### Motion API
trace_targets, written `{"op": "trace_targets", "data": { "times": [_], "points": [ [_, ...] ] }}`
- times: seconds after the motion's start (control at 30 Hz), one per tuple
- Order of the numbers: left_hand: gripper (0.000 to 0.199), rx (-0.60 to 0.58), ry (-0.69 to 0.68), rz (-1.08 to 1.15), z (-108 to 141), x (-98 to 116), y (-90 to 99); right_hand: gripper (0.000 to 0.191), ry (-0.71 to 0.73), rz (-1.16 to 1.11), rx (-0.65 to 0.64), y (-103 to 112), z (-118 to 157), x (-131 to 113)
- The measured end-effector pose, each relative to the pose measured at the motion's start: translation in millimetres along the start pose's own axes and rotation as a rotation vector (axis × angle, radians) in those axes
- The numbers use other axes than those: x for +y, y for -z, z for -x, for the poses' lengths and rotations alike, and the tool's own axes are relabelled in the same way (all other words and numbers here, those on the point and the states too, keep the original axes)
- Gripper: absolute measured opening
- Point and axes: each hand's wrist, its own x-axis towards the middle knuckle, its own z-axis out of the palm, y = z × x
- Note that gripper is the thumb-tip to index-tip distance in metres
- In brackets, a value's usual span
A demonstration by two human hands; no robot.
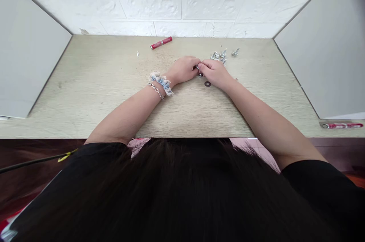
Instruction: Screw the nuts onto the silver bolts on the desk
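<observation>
My left hand (185,69) and my right hand (215,73) meet over the middle of the tabletop. Between their closed fingertips is a small metal bolt (200,75), its shiny end showing just below them and the rest mostly hidden. A flat dark washer (207,84) lies on the wood just below my right hand. Several silver bolts (223,54) are grouped behind my right hand, partly covered by it, and a single bolt (235,52) stands apart to their right.
A red tube (161,43) lies near the white brick wall, with a small white scrap (138,54) to its left. Another red tube (342,125) is at the right front edge. Grey panels (31,44) flank the wooden table (85,82) on both sides.
</observation>
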Motion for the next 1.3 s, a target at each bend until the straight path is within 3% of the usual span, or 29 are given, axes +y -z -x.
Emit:
{"op": "trace_targets", "data": {
  "times": [1.3],
  "points": [
    [0.025, -0.04, -0.02, -0.004, -0.8, -2.2, -1.5, 0.031, -0.002, 0.021, -0.012, 2.1, 1.2, -2.8]
  ]
}}
